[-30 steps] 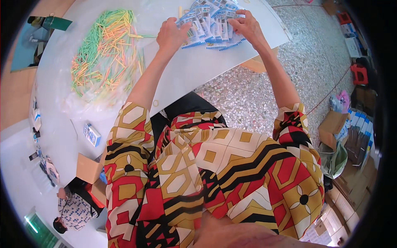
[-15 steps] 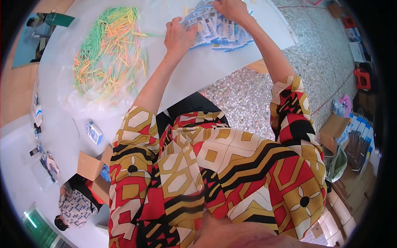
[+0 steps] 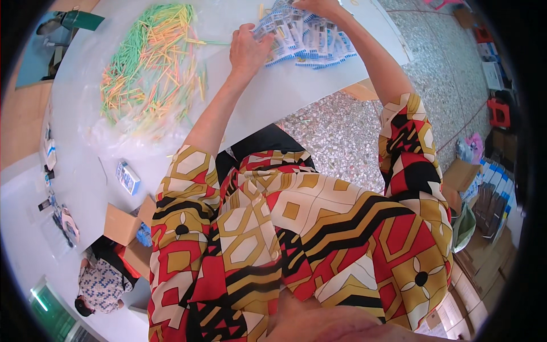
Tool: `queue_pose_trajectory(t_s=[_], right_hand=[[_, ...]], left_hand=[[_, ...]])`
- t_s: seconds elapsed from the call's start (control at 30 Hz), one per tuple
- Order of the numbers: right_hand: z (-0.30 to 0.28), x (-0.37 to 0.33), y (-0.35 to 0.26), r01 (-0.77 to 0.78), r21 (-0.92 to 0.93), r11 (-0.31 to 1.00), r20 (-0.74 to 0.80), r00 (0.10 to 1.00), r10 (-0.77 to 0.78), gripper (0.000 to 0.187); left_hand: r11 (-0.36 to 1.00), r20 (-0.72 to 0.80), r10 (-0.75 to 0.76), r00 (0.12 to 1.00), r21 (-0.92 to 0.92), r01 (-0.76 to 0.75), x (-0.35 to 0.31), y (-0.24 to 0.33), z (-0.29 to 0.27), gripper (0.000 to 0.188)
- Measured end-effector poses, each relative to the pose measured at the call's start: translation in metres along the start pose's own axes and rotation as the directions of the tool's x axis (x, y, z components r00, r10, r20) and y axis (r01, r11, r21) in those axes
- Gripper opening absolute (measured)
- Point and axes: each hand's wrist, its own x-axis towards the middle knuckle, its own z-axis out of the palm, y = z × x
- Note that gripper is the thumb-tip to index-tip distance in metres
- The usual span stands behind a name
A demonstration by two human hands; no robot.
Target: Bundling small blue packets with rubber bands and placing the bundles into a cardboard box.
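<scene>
A pile of clear plastic packets with blue-striped edges (image 3: 322,43) lies at the far edge of the white table (image 3: 256,108). My left hand (image 3: 249,51) is at the pile's left side, thumb and index finger apart, nothing visibly gripped. At the far side of the pile, my right hand (image 3: 320,5) has its fingers bent together over the packets, partly cut off by the top of the view; what they hold is hidden. Left of my left hand, a heap of thin green, yellow and orange plastic sticks (image 3: 154,62) lies on a large clear plastic bag (image 3: 137,139).
A small blue-and-white box (image 3: 128,178) stands on the table near an opened cardboard box (image 3: 121,223). At lower left is another person (image 3: 102,285). Along the right stand a red stool (image 3: 499,113) and a cardboard carton (image 3: 460,175) on the speckled floor.
My right hand has moved slightly up and left, out toward the top edge. My left hand stays beside the packets, which sit almost the same.
</scene>
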Motion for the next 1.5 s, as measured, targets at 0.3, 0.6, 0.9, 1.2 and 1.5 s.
queue_pose_trajectory(t_s=[0.3,0.6,0.9,1.2,1.5], right_hand=[[-0.015,-0.027,-0.019,0.011,-0.055,0.998,-0.176,0.984,-0.021,0.019],[-0.007,-0.043,-0.015,0.018,-0.052,0.998,0.028,0.999,-0.017,0.024],[0.007,-0.049,-0.038,0.101,0.132,0.986,-0.076,0.993,-0.092,0.025],[0.041,-0.081,-0.080,0.118,-0.035,0.992,0.099,0.989,-0.114,0.024],[0.058,-0.157,-0.158,0.419,0.043,0.907,-0.433,0.826,-0.361,0.038]], left_hand=[[0.999,-0.023,0.044,0.999,-0.021,-0.044,-0.003,-0.002,0.002,0.059],[0.995,-0.008,0.026,1.000,-0.093,-0.027,-0.005,-0.003,0.000,0.056],[0.997,-0.093,-0.062,0.994,-0.043,0.058,-0.018,-0.007,-0.009,0.057],[0.857,0.085,-0.249,0.965,-0.445,0.260,-0.017,0.002,-0.014,0.050],[0.354,0.221,-0.223,0.949,-0.889,0.290,-0.038,-0.010,-0.020,0.031]])
